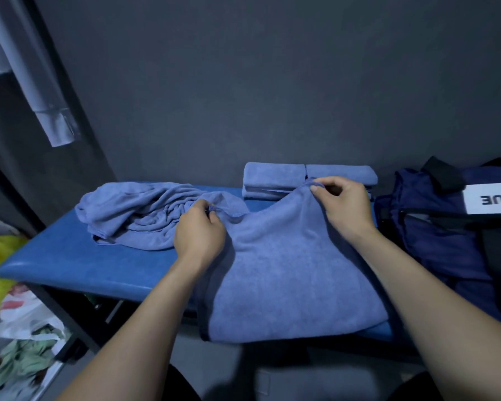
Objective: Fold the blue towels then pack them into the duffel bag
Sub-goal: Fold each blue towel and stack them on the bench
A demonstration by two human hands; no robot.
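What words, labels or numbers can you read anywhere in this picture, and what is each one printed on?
"QUE": dark capital letters on the white label of the navy duffel bag, seen mirrored; the rest of the word runs off the right edge.
Plastic bags on the floor: red marks, too blurred to read.
Towels, bench and wall: no text to be seen.

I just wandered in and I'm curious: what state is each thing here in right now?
Blue terry towel in front: spread flat, far corners pinched up.
Crumpled blue towel: unfolded heap.
Folded blue towels: stacked by the wall.
Navy fabric duffel bag: slumped at the bench's right end.
Left hand: grip pinching a corner.
Right hand: grip pinching a corner.
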